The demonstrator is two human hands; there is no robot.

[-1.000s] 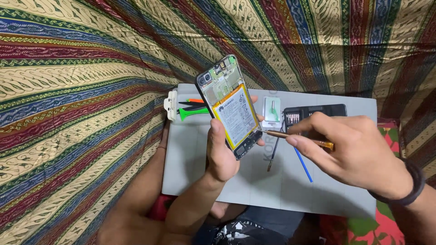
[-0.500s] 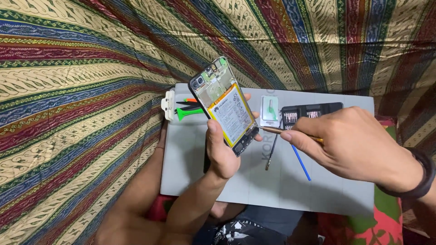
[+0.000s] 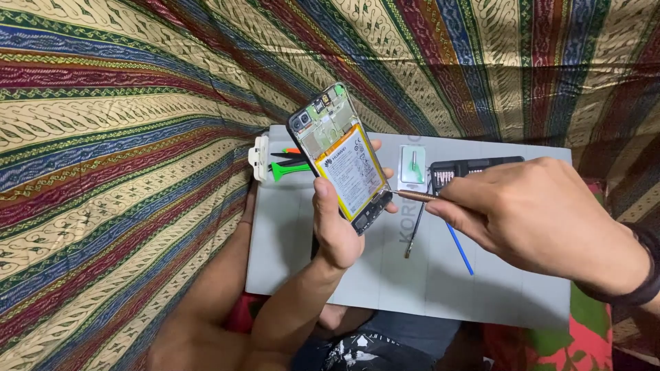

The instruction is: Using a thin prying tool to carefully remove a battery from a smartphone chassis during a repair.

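Striped batik cloth (image 3: 137, 103) fills everything behind and to the nine o'clock side of my view, and a pale grey work mat (image 3: 481, 288) lies across the lap as my bench. Above it, toward eleven o'clock of the mat's centre, I have the opened phone (image 3: 342, 161) raised and tilted, back cover off, battery and board exposed. I judge it light and stiff but fragile with its insides bare and slippery along the edges, so the side rails are the place to grip, never the battery face. My left hand (image 3: 333, 230) does that: wrist upright, thumb along one rail, fingers wrapped behind. My right hand (image 3: 529, 213) comes in from three o'clock, palm down, pinching a slim brass-coloured screwdriver (image 3: 416, 196) whose tip meets the phone's lower corner. Smaller things lie on the mat: a bit case (image 3: 474, 168), a blue pry stick (image 3: 459, 249), a green pry tool (image 3: 289, 168).
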